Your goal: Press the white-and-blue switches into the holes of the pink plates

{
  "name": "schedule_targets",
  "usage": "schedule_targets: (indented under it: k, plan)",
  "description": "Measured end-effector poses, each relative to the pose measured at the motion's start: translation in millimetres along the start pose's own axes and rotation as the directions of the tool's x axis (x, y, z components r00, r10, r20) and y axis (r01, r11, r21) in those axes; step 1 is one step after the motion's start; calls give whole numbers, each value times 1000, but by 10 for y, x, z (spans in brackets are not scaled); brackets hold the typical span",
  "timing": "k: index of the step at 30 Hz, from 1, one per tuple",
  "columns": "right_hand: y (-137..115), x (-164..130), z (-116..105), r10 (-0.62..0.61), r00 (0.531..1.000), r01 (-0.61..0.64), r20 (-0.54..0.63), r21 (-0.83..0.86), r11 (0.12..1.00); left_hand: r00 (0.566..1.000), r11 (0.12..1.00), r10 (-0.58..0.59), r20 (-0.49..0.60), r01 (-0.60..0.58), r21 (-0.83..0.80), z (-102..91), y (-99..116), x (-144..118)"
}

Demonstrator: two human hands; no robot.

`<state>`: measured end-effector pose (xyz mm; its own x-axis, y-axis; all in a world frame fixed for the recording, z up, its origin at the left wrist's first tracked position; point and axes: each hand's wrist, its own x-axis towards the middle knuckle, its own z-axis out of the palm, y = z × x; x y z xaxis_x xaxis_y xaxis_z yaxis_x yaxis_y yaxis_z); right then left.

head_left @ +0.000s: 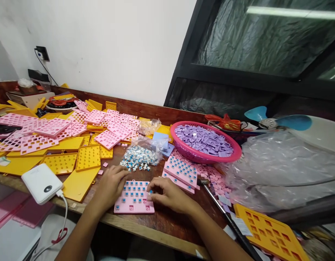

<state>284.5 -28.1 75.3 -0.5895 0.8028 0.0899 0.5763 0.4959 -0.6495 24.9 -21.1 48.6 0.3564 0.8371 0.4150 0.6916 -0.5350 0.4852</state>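
A pink keyboard plate (122,208) lies flat near the table's front edge, with rows of blue-and-white key switches (131,194) seated in it. Several square holes show along its lower right part. My right hand (166,194) is closed in a pinch over the plate's right side, with a blue-topped key switch (150,192) between thumb and fingertips. At the plate's upper left edge, my left hand (110,186) is open, its fingers stretched toward the loose pile of key switches (140,157). The left thumb is mostly hidden.
Behind the plate sits a clear plastic bag (145,145). A pink basket (180,148) of purple pieces stands back right, beside stacked pink plates (180,172) with switches. A hammer (213,195) lies right. Yellow panels (77,183) and a white power bank (42,183) are left.
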Motion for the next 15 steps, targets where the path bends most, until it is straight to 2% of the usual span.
schedule_targets:
  k: [3,6,9,15]
  plan:
    - [11,29,172,-7,998,0,-57,-116,993,995,996,7,101,-16,90,59,-123,71]
    - [16,39,292,-34,994,10,-100,-232,973,980,992,4,197,-28,121,146,-157,48]
    - [1,23,293,-59,995,35,-78,-287,957,984,994,-10,177,-9,111,182,-181,3]
    - [-70,-37,128,-77,996,87,44,-337,938,989,997,-44,144,34,68,189,-229,12]
